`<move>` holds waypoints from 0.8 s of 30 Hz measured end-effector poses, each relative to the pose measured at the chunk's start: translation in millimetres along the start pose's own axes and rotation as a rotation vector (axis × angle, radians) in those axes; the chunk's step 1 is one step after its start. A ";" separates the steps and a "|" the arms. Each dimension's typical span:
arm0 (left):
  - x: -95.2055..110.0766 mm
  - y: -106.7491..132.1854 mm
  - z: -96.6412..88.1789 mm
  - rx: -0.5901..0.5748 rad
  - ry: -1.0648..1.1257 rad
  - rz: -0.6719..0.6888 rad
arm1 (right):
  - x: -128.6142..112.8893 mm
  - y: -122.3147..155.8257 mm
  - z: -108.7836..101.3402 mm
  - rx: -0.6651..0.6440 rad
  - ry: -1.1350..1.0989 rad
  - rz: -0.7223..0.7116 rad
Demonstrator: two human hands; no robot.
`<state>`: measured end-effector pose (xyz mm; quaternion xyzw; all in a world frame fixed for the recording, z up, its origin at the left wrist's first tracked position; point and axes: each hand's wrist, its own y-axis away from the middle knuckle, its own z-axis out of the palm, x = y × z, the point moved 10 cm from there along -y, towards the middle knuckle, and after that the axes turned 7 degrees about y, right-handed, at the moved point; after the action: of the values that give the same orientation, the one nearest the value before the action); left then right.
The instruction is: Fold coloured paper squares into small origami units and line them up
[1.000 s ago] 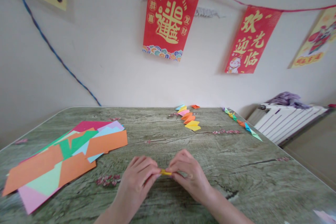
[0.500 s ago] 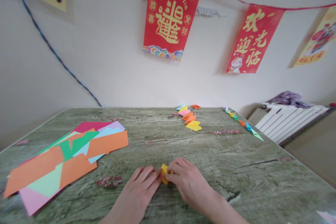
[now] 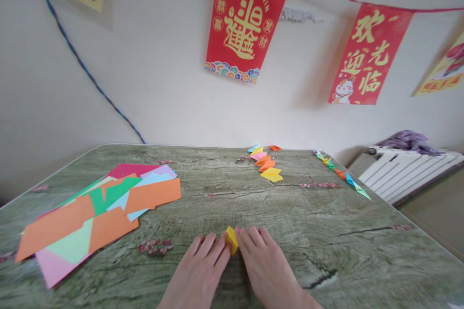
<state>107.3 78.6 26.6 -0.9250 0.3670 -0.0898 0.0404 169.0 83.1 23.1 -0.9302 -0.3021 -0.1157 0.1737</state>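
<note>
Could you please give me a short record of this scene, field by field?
Left hand: flat on the table, fingertips touching the yellow folded paper
Right hand: flat on the table, fingertips at the paper's other side
Paper: small, tilted up between the fingertips
Left side: loose stack of coloured sheets
Far side: row of folded pieces; chain of folded pieces along the right edge
Wall: red banners

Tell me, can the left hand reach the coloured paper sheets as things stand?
Probably yes: only bare table lies between the left hand and the paper sheets, though it presses the yellow folded piece.
</note>
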 end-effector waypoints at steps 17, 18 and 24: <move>-18.1 -32.6 -20.1 0.105 0.294 0.012 | 40.7 -15.7 -1.9 -0.063 -0.609 0.018; -18.2 -32.4 -19.9 0.114 0.301 0.026 | 39.7 -15.7 -2.0 -0.055 -0.611 0.001; -20.4 -27.2 -18.8 0.158 0.338 0.039 | 39.8 -15.4 -5.7 -0.019 -0.621 -0.029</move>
<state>107.3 112.2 46.1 -0.8834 0.3781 -0.2719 0.0524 190.6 113.3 45.0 -0.9182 -0.3528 0.1686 0.0630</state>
